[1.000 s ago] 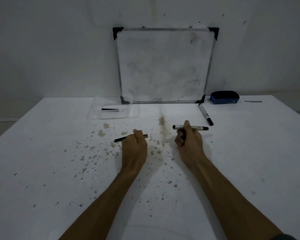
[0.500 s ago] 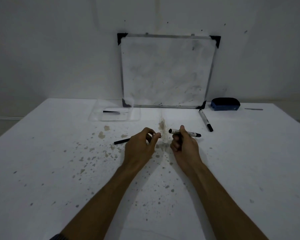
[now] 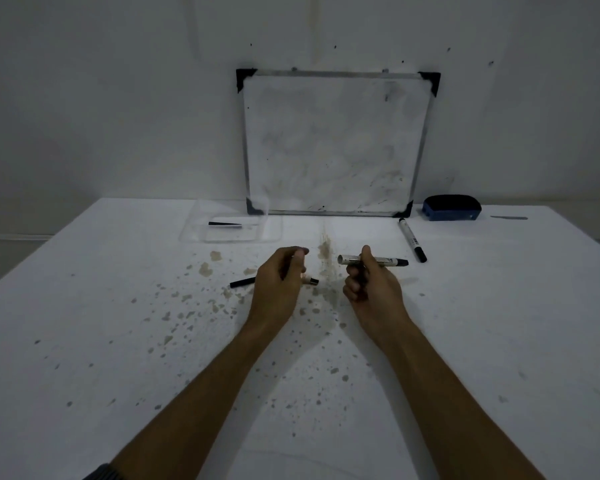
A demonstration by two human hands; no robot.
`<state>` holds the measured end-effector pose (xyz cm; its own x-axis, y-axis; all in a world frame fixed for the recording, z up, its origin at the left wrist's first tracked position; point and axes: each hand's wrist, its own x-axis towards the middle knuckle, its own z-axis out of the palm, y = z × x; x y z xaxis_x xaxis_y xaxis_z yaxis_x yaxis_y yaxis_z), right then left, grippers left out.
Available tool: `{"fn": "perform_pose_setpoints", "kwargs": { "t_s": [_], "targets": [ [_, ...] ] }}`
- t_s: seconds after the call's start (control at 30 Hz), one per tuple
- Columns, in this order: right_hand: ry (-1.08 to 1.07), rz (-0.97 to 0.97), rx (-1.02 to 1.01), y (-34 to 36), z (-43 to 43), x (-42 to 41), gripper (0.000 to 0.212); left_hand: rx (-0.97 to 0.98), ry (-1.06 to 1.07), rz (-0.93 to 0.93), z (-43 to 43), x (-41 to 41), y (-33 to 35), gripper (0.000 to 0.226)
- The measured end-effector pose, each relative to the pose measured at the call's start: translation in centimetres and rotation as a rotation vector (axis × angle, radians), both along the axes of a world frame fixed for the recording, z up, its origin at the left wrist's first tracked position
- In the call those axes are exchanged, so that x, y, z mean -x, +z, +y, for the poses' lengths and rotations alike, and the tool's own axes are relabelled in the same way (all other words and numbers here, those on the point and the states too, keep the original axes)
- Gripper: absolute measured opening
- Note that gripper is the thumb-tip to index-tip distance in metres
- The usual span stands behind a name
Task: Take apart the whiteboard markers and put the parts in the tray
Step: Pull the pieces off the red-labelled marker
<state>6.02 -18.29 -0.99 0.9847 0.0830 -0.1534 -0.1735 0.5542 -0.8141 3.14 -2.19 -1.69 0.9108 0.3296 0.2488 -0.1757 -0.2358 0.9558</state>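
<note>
Right now both hands hover over the stained white table (image 3: 499, 323), close together near its middle. R hand (image 3: 371, 289) is closed round a marker barrel (image 3: 383, 261), held roughly level above the table w/ its open pale end pointing left and the black end pointing right; thumb on top, fingers curled under. L hand (image 3: 279, 282) is curled round a thin black ink core (image 3: 242, 282), which sticks out to the left of the fist; a short pale piece w/ a dark tip (image 3: 310, 280) shows at the right side of the fist, just above the table, can't tell if it's part of the same core. The two hands are apart, w/ a brown stain streak (image 3: 324, 252) between them. A clear tray (image 3: 272, 233) sits farther back on the left, near the whiteboard (image 3: 336, 143) that leans on the wall; one slim black part (image 3: 225, 224) lies inside it. A second, whole marker (image 3: 412, 240) lies on the table to the right of the R hand, angled, below the board's right corner. A blue eraser (image 3: 451, 208) sits by the wall beyond it.
</note>
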Motion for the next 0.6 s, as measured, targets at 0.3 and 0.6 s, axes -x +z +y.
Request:
{"fn": "perform_pose_setpoints", "kwargs": {
  "t_s": [0.3,0.6],
  "targets": [
    [-0.253,-0.611,0.567,2.5,2.2,5.0,0.014,1.182,-0.435,0.322,-0.4,1.0,1.1,0.06],
    [-0.225,-0.7,1.036,-1.7,5.5,4.8,0.042,1.165,-0.473,0.417,0.6,1.3,1.5,0.066]
  ]
}}
